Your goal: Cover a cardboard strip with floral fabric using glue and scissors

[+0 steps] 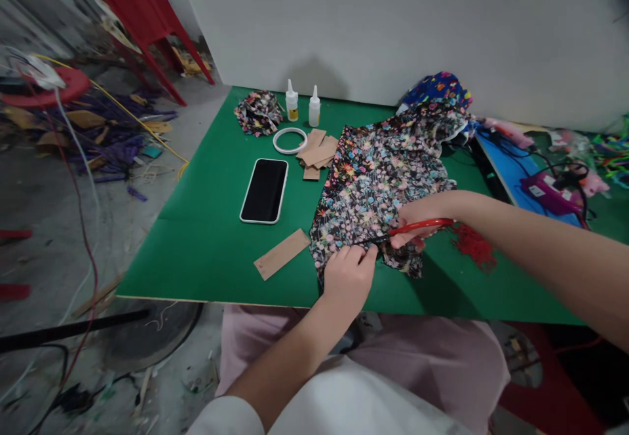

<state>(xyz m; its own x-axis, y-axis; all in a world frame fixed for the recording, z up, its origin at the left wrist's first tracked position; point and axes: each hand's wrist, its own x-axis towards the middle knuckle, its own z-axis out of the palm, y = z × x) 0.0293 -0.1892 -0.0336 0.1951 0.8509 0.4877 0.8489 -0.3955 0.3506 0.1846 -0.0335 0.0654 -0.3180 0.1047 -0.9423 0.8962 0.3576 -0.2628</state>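
A dark floral fabric (373,166) is spread over the green table in front of me. My right hand (417,222) is closed around red-handled scissors (420,225), whose dark blades point left and lie at the fabric near its lower edge. My left hand (350,270) is closed on that lower edge, close to the blade tips, with the cloth pinched under its fingers. A strip of the fabric hangs below the scissors toward the table's front. Left of the cloth lies a brown cardboard strip (282,253), its right end touching or nearly touching the fabric.
On the green table (196,245) lie a phone (264,190), a white ring (289,140), cardboard pieces (318,150), two small bottles (291,102) and a bunched floral cloth (259,113). Red threads (474,246) lie under my right forearm. Purple glue gun (553,192) and cables are at right.
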